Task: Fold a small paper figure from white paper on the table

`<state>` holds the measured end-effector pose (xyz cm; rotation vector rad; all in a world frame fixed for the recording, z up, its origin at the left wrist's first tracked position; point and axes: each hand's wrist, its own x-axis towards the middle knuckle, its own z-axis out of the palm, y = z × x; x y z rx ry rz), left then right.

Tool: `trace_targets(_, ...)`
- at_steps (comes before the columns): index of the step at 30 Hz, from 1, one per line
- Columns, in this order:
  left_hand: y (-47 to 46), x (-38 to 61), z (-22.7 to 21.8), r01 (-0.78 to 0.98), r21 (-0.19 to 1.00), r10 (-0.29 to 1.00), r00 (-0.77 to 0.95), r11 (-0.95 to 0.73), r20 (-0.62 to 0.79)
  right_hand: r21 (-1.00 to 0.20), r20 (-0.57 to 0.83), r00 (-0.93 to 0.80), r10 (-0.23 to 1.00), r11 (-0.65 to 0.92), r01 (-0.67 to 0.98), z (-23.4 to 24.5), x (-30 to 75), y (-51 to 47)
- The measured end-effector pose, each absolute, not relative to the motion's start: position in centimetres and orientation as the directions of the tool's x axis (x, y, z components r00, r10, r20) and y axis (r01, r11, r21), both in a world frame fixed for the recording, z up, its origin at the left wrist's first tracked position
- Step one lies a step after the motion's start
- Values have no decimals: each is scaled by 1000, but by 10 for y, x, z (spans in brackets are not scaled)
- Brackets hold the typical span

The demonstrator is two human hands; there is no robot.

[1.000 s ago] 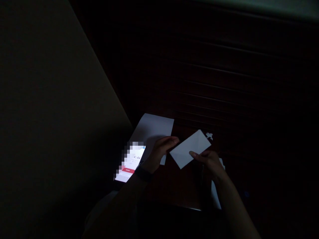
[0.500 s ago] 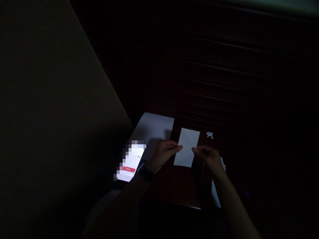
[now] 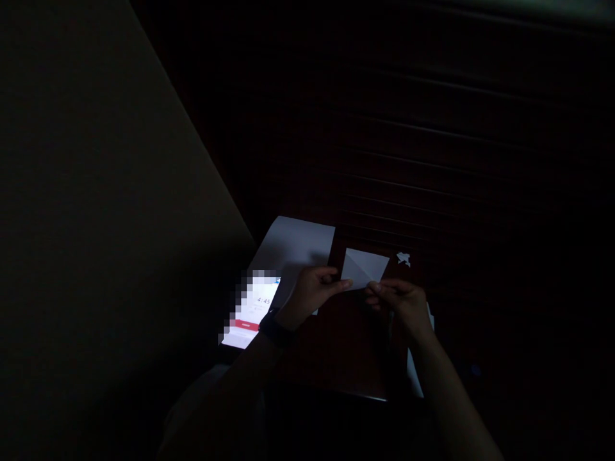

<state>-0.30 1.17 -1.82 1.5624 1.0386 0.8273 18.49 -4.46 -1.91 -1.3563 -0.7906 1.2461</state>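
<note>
The scene is very dark. A small white folded paper (image 3: 365, 267) is held above a dark wooden table (image 3: 346, 346). My left hand (image 3: 312, 296), with a dark watch on its wrist, pinches the paper's left lower edge. My right hand (image 3: 401, 304) pinches its lower right edge. Both hands have their fingers closed on the paper. The paper shows a diagonal crease and looks short and wide.
A lit phone (image 3: 252, 312) lies at the left of my left hand. A larger white sheet (image 3: 298, 250) lies behind it. A tiny white paper figure (image 3: 403, 258) sits right of the held paper. More white paper (image 3: 414, 374) shows under my right forearm. A pale wall (image 3: 96, 224) fills the left.
The paper was turned from a slanted position to upright, then folded shorter, its lower part brought up. Both hands moved closer together. The phone timer advanced.
</note>
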Motion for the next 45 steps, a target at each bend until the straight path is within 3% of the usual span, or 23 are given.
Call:
trace_targets(4,8,-2,-19,81,989,839,524,120,-145,-960,-241,266,933,-189,-205,-17,184,-44)
trace_targets(14,4,0,-12,-86,977,824,555,194,-115,-975,-186,283,941,-142,-170,-13,183,-45)
trace_targets(22,-2,9,-12,39,996,910,405,80,-89,-988,-131,338,932,-95,-120,-16,177,-46)
trace_targets(31,-1,9,-13,-87,993,940,338,84,-50,-982,-179,274,945,-153,-115,-24,177,-49)
trace_targets(35,4,10,-15,-136,991,963,265,-6,42,-984,-177,247,953,-164,-70,-24,178,-50)
trace_targets(39,5,12,-17,-48,995,961,259,-89,98,-985,-172,229,958,-166,-45,-21,176,-50)
trace_targets(45,-2,14,-23,105,984,979,158,-147,130,-995,-99,365,926,-83,-59,-25,168,-45)
